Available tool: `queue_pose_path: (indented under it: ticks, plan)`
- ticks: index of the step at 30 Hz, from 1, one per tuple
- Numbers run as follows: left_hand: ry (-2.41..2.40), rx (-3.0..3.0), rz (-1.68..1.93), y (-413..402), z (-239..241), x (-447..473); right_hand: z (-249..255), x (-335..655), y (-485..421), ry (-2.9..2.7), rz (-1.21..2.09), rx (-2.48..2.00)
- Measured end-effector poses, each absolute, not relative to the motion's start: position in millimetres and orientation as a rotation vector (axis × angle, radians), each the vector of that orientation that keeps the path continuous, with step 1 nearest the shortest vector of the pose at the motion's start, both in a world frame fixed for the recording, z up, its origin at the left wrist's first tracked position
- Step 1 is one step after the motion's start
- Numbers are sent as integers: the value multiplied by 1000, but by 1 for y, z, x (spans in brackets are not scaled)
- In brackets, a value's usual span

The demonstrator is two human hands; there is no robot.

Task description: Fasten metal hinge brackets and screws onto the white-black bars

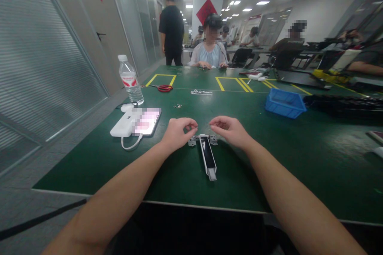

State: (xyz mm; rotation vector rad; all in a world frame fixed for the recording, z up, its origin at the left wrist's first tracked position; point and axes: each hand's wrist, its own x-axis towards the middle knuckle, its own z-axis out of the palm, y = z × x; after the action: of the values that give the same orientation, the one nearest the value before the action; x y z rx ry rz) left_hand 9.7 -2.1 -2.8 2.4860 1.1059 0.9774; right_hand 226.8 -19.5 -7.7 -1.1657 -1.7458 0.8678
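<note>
On the green table (185, 181) in front of me lies a narrow device with a white frame and a black glossy face (207, 153). Small metal brackets (213, 140) stick out on both sides at its far end, and a pale grey tab (212, 174) shows at its near end. My left hand (180, 130) is curled in a pinch just above the left bracket. Opposite it, my right hand (228, 129) also pinches, up and right of the device. Anything between the fingertips of either hand is too small to make out.
Small metal pieces (178, 106) and a row of white parts (201, 92) lie beyond my hands. At left are a water bottle (131, 81), a white power bank (122, 124) and a phone (149, 121); red-handled scissors (165, 88) lie farther back. A blue bin (285, 103) stands right.
</note>
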Motion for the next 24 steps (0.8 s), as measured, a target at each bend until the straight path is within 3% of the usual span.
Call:
queue_pose_path:
  ticks: [7,24]
  plan:
    - [1131,2681,901,-16,-1,18,-5,209,-26,-1628,1103,-978]
    - [1035,2736,849,-17,0,19,-4,211,-27,-1660,1237,-953]
